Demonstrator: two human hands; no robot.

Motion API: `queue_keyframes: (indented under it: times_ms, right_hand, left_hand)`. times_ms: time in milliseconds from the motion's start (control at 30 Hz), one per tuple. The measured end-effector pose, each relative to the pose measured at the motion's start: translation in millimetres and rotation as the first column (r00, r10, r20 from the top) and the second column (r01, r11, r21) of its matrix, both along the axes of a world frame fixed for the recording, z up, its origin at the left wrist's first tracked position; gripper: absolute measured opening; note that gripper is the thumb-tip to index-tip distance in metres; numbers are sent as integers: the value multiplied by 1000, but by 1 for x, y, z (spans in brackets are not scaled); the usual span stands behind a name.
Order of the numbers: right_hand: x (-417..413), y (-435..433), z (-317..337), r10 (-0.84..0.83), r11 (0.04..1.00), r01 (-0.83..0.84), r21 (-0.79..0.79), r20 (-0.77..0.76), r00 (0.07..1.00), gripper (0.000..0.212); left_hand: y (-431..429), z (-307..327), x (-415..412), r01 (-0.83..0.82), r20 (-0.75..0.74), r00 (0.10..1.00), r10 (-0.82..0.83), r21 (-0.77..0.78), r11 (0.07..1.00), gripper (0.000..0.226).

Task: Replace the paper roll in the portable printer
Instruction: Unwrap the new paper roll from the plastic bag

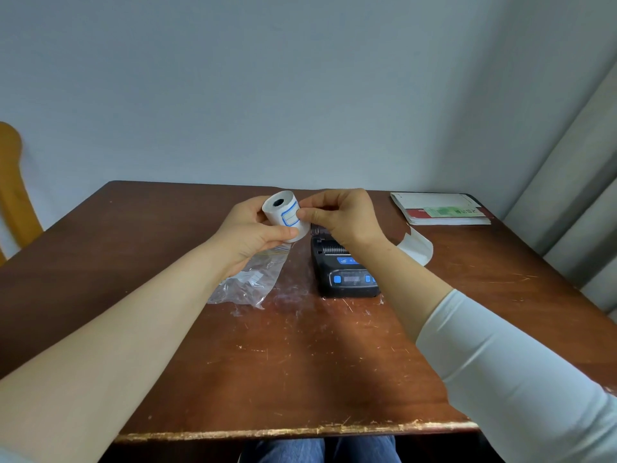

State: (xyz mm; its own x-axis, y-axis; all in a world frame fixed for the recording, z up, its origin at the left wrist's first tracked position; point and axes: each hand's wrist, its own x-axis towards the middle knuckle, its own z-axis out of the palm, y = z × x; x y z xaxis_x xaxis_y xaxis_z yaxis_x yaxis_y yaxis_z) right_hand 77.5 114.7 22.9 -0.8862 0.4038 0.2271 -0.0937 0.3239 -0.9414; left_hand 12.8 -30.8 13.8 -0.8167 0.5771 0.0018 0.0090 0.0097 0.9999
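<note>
A white paper roll [282,212] with blue label outlines and a dark core is held above the table. My left hand [250,232] grips it from below and behind. My right hand [340,217] pinches the roll's outer edge at its right side with thumb and forefinger. Below my right wrist, the black portable printer [345,274] with blue buttons lies on the brown wooden table [300,362], its lid open at the far end. My right hand hides the inside of its paper bay.
A clear plastic bag [248,279] lies left of the printer. A curled white paper strip [417,245] lies to its right. A stack of papers and booklets [440,208] sits at the far right corner. A wooden chair back [13,185] stands at the left.
</note>
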Motion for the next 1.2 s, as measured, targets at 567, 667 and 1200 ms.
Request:
queue_keyframes:
  times_ms: [567,667,1200]
  right_hand:
    - [0,-2,8,52,996,-54,69,37,998,6]
    - [-1,-5,11,48,986,-52,161,30,998,9]
    - [1,-1,18,122,975,-128,180,45,991,11]
  left_hand:
    - [-5,-4,-3,58,-28,998,-56,85,995,46]
    - [-5,-5,-3,46,-47,998,-42,102,994,46]
    - [-11,-8,-5,96,-23,995,-94,106,990,47]
